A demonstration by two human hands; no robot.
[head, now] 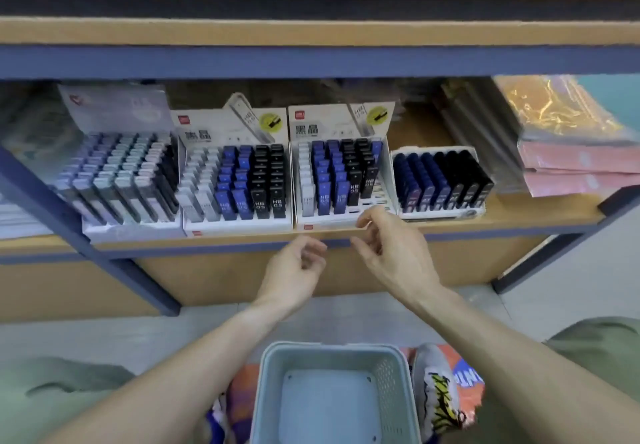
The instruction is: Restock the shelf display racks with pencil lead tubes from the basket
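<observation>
At frame center, both hands hang loosely curled and hold nothing, the left hand [300,263] below the shelf edge, the right hand [388,239] just before the third display rack [341,173] of pencil lead tubes [323,180], the basket [332,395] at bottom center.

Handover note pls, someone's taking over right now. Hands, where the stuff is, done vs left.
Left hand: loosely curled, holds nothing, in front of the shelf edge.
Right hand: raised at the front of the third rack; fingertips look pinched, but no tube is visible in its grip.
Basket: on the floor below, nothing visible inside.
Done: four racks on the shelf look mostly stocked.
Left: the third rack has open slots at its front right; no tubes in sight to fill them.
</observation>
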